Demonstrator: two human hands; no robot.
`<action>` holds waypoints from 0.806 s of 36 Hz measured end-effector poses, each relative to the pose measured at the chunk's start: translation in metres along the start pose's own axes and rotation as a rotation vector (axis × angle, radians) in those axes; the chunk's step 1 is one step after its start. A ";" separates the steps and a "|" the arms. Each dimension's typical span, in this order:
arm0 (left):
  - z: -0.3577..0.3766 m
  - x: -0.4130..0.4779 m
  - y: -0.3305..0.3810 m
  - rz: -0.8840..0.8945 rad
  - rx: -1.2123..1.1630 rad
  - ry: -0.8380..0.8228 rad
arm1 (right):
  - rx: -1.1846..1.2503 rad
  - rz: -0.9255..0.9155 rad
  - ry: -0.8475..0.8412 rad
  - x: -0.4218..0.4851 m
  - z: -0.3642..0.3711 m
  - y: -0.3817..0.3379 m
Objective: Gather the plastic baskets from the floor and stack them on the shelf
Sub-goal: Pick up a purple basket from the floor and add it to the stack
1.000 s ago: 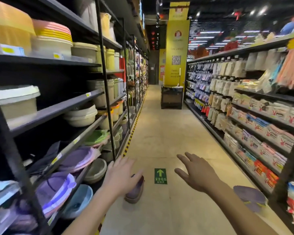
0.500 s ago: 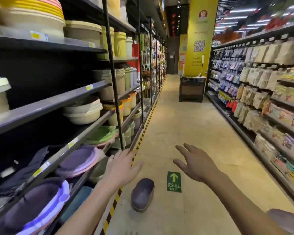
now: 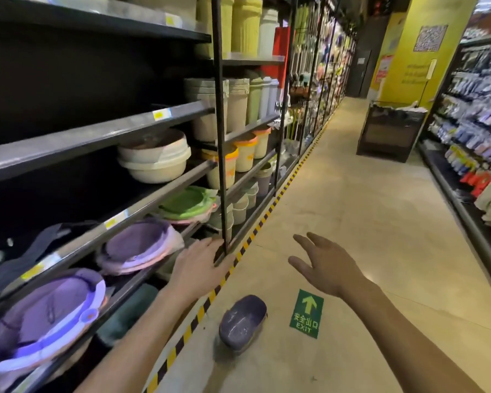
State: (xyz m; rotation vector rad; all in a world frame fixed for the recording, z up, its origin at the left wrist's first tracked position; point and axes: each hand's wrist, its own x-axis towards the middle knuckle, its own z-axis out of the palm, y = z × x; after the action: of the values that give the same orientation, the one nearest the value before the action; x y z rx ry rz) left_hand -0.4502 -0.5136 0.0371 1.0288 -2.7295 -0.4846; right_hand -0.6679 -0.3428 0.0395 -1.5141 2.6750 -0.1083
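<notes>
Ok so both my hands are empty right now. The small oval purple plastic basket [image 3: 243,321] is sitting on the tan floor [image 3: 352,222], just past the yellow-and-black striped tape [image 3: 210,296], right beside the green exit sticker [image 3: 306,313]. It's low down between my arms, long axis pointing roughly up the aisle, open side tipped toward me, nothing inside it as far as I can see. My left hand [image 3: 199,268] is flat against the black shelf upright [image 3: 220,137], grip wide and fingers spread; my right hand [image 3: 323,265] hangs over the floor, grip also wide open. Left looks a touch nearer. The black metal shelf [image 3: 119,225] on my left already holds stacked purple basins [image 3: 138,245].
</notes>
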 end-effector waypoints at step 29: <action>0.071 0.322 -0.091 -0.399 -0.275 0.026 | 0.116 -0.224 -0.116 0.401 0.038 0.058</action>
State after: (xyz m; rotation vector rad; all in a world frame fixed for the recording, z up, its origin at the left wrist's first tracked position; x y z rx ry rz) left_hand -0.6541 -0.7766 -0.0435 1.4855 -2.3438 -0.8713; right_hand -0.9198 -0.6582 -0.0129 -1.7211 2.3608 -0.1775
